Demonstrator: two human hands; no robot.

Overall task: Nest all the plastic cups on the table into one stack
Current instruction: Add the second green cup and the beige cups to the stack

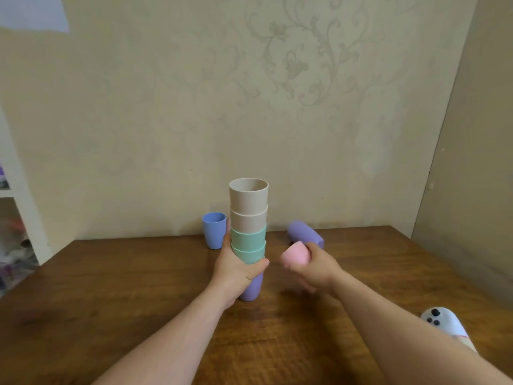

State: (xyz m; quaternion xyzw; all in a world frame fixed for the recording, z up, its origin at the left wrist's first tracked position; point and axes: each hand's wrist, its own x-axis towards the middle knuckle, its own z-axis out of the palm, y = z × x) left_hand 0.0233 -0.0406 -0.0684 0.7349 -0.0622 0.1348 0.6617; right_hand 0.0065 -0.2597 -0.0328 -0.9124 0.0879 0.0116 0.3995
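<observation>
Left hand [238, 269] grips 5-cup stack [248, 234]; right hand [316, 266] clutches pink cup [294, 255]. Blue cup [213, 230] far left, purple cup [304, 234] on side far right: unstacked.

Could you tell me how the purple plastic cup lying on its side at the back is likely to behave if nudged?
The purple plastic cup on its side would probably roll, since its round wall rests on the wooden table. Being tapered, it would likely curve rather than roll straight. It looks rigid and probably light.
</observation>
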